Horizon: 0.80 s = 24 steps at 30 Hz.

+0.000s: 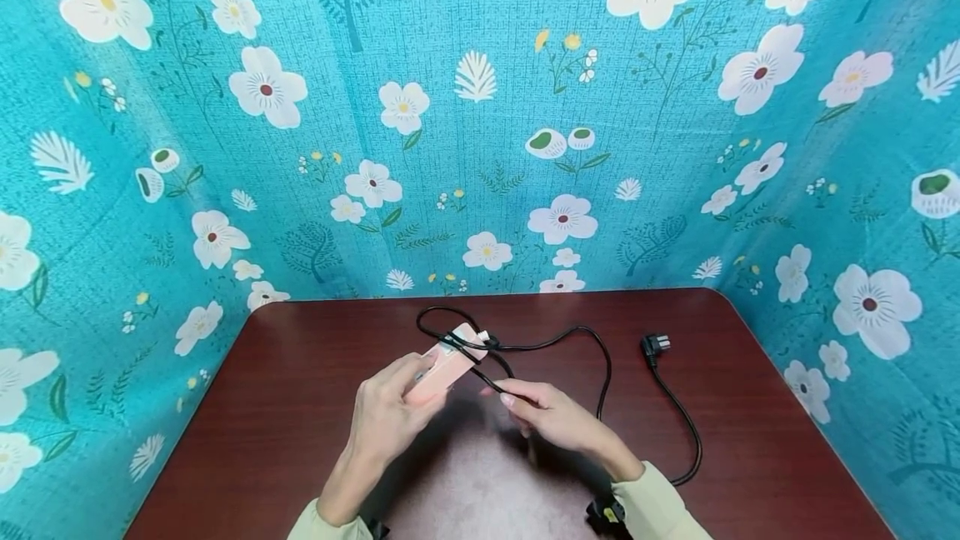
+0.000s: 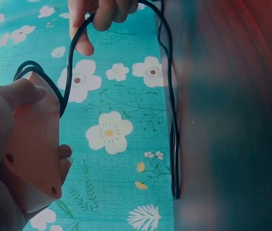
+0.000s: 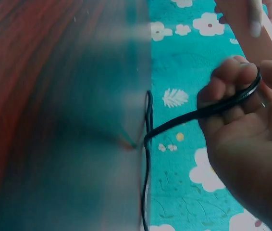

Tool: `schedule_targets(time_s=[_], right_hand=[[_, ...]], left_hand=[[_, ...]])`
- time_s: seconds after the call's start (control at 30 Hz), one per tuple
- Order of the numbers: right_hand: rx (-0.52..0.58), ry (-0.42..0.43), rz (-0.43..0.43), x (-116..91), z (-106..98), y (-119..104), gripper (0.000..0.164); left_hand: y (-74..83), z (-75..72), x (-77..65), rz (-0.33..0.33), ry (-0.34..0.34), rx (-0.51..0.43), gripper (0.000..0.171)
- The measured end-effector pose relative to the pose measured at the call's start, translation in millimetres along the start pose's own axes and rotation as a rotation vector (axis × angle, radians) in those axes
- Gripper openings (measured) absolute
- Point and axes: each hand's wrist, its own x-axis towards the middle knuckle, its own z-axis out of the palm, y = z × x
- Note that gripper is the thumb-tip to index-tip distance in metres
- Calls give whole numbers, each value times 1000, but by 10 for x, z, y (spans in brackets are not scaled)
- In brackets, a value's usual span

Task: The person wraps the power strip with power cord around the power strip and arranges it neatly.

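My left hand (image 1: 386,415) grips a pale pink power strip (image 1: 447,371) near its lower end, tilted above the table. In the left wrist view, round holes show in the strip's casing (image 2: 37,139), and the thumb lies along it. A black power cord (image 1: 551,346) passes around the strip's far end. Just to the right, my right hand (image 1: 562,421) pinches a length of that cord between thumb and fingers. The right wrist view has the cord (image 3: 181,117) running across the curled fingers. The cord's black plug (image 1: 655,345) lies on the table at the right.
The dark red-brown table (image 1: 300,407) has a shiny pale patch at its front. Loops of cord lie over its middle and right side. Behind and at both sides hangs a turquoise flowered cloth (image 1: 480,173).
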Motion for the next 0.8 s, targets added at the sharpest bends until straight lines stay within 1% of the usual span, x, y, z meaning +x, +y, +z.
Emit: schedule_targets(time_s=[0.13, 0.23, 0.33, 0.47, 0.53, 0.67, 0.73, 0.8], right_hand=[[-24, -6, 44, -44, -54, -2, 32], [-59, -19, 44, -63, -85, -1, 33], [-103, -20, 25, -71, -118, -11, 31], [-155, -2, -4, -85, -158, -37, 17], [-170, 1, -18, -91, -167, -41, 14], [-189, 6, -23, -99, -165, -38, 15], [-203, 24, -29, -104, -161, -38, 17], [-227, 47, -45, -112, -155, -43, 17]], left_hand=[[-9, 22, -16, -7, 0, 3, 46], [-26, 48, -18, -2, 7, 6, 43], [-49, 49, -8, -4, 9, 18, 44], [-70, 33, -12, -13, 4, 43, 48], [-77, 31, -16, -11, 4, 51, 49], [-89, 30, -18, 4, 23, 62, 50], [-101, 25, -14, 9, 31, 75, 50], [-125, 17, -11, -1, 38, 92, 49]])
